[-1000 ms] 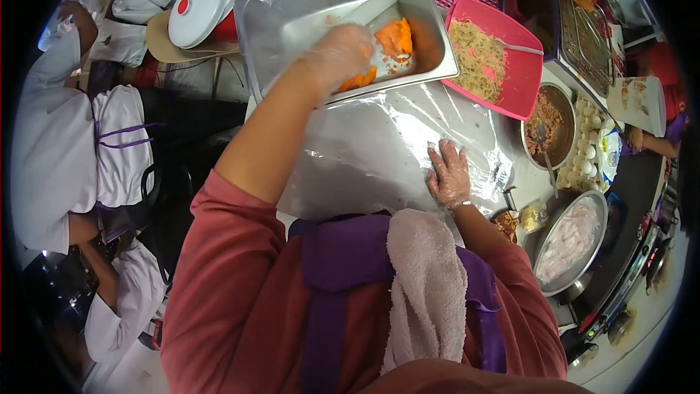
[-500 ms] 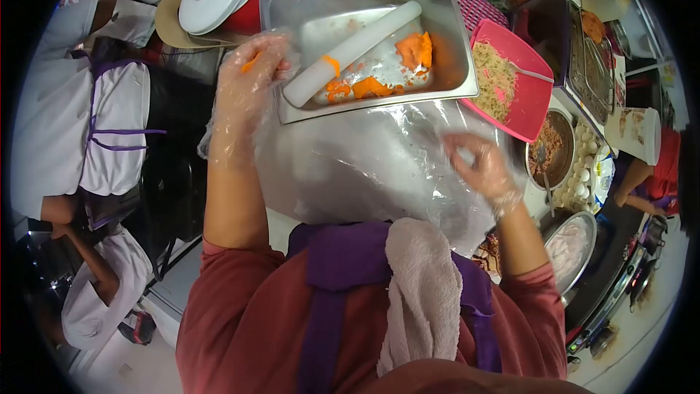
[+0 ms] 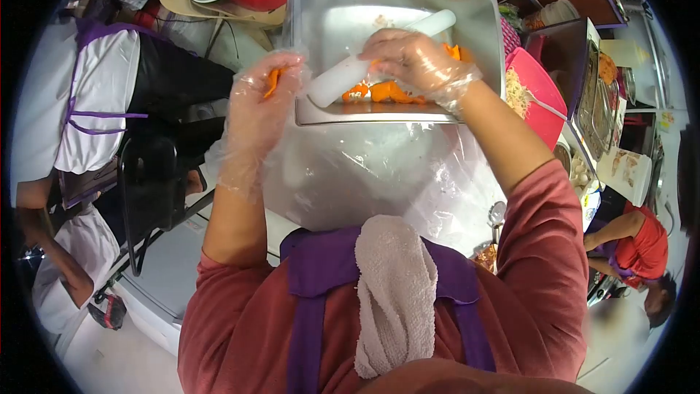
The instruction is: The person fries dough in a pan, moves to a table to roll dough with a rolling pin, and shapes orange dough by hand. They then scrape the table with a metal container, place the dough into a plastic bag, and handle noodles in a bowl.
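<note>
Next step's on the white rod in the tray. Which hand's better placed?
Right, probably. The right hand is over the tray, right at the white rod. The left hand is by the tray's left edge, holding an orange piece.

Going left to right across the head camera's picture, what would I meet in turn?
White apron → left hand, holding an orange piece → right hand → pink basin → white bucket.

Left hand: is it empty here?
No, the gloved left hand holds an orange piece.
</note>
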The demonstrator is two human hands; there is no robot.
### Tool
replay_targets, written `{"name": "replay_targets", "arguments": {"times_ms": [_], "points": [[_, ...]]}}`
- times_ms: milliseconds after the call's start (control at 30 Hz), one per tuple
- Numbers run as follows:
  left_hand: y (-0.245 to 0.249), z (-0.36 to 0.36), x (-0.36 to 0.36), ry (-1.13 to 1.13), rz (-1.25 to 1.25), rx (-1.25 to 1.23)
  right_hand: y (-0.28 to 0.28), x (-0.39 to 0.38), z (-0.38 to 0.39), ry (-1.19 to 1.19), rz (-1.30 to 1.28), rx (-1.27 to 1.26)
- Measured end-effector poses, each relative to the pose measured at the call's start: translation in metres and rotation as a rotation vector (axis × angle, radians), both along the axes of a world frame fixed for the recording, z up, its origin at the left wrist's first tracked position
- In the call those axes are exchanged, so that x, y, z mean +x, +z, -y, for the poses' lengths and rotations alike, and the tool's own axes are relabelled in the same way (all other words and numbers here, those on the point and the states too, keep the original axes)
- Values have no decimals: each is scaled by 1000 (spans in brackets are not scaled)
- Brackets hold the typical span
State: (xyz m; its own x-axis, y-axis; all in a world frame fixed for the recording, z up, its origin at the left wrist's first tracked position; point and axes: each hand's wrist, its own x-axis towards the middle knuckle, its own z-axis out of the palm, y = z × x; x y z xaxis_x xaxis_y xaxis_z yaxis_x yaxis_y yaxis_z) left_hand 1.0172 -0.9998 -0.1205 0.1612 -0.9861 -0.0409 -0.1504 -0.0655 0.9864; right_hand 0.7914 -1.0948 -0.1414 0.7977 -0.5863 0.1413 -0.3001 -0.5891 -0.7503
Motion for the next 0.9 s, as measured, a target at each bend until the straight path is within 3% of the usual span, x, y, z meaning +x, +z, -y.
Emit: {"name": "replay_targets", "arguments": {"times_ms": [100, 133, 200, 233, 267, 300, 367, 700, 767, 833, 900], "points": [[1, -2, 10, 9, -50, -13, 3, -7, 10, -141, -9, 377], [4, -3, 12, 32, -17, -4, 12, -13, 16, -144, -20, 386], [1, -5, 17, 57, 10, 6, 26, -25, 30, 12, -558, 823], [-2, -6, 20, 66, -15, 2, 22, -25, 27, -64, -687, 885], [-3, -7, 21, 74, -37, -2, 4, -28, 26, -64, -690, 891], [-4, -9, 22, 72, -38, 6, -24, -33, 25, 48, -697, 533], [-6, -10, 22, 78, 60, 30, -45, -23, 17, 19, -699, 405], [-10, -8, 29, 124, 30, 43, -59, -21, 25, -57, -721, 532], [-9, -8, 31, 50, 126, 19, -27, -36, 39, 187, -701, 446], [-8, -8, 29, 46, 107, 49, 6, -59, 55, 13, -700, 551], [-10, -8, 26, 34, 88, 72, 31, -71, 75, 47, -820, 636]]}}
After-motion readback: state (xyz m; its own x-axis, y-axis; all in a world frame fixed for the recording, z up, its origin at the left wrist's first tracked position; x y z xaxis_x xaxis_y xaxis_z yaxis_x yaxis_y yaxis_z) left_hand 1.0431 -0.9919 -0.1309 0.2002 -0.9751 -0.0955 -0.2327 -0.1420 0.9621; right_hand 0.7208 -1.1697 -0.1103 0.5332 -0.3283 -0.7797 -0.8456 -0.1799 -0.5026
